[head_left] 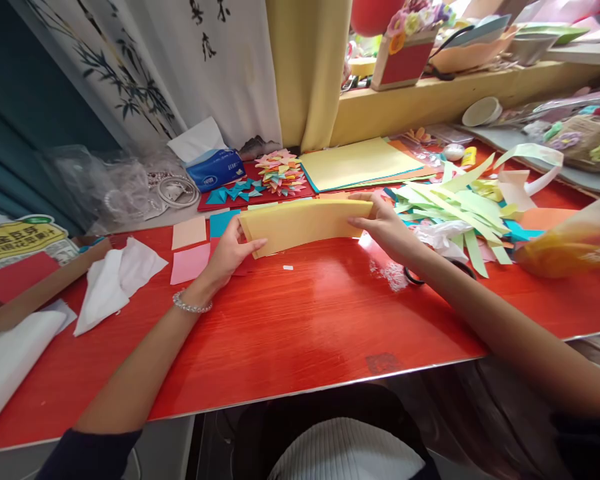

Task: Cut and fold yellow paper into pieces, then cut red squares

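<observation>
A folded strip of yellow paper (305,225) stretches between my two hands, held up above the red table. My left hand (233,250), with a clear bead bracelet at the wrist, pinches its left end between thumb and fingers. At the other end, my right hand (380,223) grips the strip with the thumb in front. Behind my left hand lie a pink paper square (189,264), a peach square (189,233) and a blue one (223,223). Scissors (460,267) lie partly hidden under my right forearm.
Pale green paper strips (465,207) are heaped at the right, beside a plastic bag (575,240). Yellow sheets (360,163), a tissue pack (215,168) and folded paper pieces (280,172) are at the back. Crumpled tissue (113,277) and a cardboard box (45,283) lie left.
</observation>
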The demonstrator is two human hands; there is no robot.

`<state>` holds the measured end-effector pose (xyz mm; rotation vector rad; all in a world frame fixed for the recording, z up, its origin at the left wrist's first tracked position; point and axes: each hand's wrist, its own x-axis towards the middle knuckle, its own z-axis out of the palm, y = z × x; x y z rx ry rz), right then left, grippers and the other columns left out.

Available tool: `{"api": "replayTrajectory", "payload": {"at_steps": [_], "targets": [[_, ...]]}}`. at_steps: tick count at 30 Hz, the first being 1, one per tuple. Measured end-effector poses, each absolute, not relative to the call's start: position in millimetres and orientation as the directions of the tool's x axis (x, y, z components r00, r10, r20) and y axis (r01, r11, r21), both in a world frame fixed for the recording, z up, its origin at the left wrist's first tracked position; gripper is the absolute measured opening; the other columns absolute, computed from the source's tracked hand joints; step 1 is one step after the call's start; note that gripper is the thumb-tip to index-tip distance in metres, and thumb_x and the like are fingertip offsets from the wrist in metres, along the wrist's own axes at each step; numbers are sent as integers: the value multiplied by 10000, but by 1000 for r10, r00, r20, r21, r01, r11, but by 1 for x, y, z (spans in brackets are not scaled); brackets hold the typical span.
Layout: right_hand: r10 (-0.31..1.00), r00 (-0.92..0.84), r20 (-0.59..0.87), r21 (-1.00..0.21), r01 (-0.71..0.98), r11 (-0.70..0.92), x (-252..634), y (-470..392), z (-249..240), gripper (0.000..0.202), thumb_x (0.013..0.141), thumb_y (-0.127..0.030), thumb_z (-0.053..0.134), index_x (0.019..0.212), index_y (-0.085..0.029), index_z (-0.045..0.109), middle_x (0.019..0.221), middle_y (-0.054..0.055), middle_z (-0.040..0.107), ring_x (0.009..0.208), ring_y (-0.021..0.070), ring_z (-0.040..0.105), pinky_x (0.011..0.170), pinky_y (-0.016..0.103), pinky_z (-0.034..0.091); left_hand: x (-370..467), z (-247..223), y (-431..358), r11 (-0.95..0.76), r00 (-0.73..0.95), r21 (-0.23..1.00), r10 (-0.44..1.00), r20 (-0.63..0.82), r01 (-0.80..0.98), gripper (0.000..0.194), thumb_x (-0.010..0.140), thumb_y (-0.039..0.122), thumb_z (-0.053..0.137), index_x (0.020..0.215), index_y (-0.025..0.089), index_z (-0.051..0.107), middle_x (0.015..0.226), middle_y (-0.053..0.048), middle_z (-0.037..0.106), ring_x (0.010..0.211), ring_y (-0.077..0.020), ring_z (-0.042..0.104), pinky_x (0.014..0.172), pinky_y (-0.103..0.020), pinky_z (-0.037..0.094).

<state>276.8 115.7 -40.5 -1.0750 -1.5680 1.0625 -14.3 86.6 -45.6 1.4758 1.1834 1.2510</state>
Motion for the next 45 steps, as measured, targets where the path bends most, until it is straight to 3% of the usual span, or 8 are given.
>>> {"api": "replayTrajectory", "payload": {"at_steps": [6,12,18,22,25,28,34,45], "targets": [[963,-162,218,-949,196,247,275,112,-39,299,755,-180,531,1043,-256,498,998,25,553,916,199,541,829,390,461,-1,-49,81,-248,41,961,969,245,119,461,671,239,692,1067,217,456,1074,-28,575,1028,-192,550,860,-306,467],[960,-181,215,-932,255,257,275,112,-39,306,732,-150,526,1019,-251,492,999,28,540,931,209,520,865,414,435,3,-50,80,-201,-6,979,980,201,27,442,644,176,677,986,222,401,949,3,538,916,-148,546,746,-240,460],[955,-172,241,-958,119,263,278,118,-46,328,736,-142,508,1038,-259,454,999,14,557,954,196,539,884,404,439,2,-50,80,-199,-27,980,980,200,15,424,649,157,669,943,232,373,891,19,510,821,-118,527,675,-210,441],[969,-178,172,-971,134,197,280,120,-49,375,725,-138,525,1077,-256,473,994,20,577,949,204,555,898,420,437,1,-50,80,-189,-2,982,982,189,18,387,654,151,667,931,233,409,902,18,508,825,-109,517,682,-200,435],[961,-189,202,-964,135,229,279,117,-47,357,732,-141,520,1070,-256,517,1043,23,591,994,215,552,932,441,415,1,-50,80,-220,1,975,976,220,13,354,647,146,681,870,227,418,869,31,502,793,-97,511,663,-188,424],[953,-229,200,-961,142,236,277,113,-44,342,726,-151,531,1055,-240,555,1072,28,609,1028,229,549,965,464,390,0,-52,82,-184,-20,983,983,184,-1,395,642,147,691,916,227,416,890,28,536,847,-113,539,726,-212,444],[939,-302,167,-971,117,210,277,110,-43,351,751,-195,541,1101,-220,570,1136,43,616,1061,229,543,1014,471,350,-2,-56,84,-155,17,987,988,154,54,505,673,179,674,1101,204,406,1175,-46,561,1117,-187,515,969,-337,406],[935,-295,199,-945,196,263,278,116,-52,414,794,-200,517,1203,-253,481,1196,50,557,1156,223,472,1023,460,343,-1,-53,84,-140,39,979,990,136,149,511,671,272,717,1125,162,511,1215,-100,591,1144,-244,536,992,-399,410]]}}
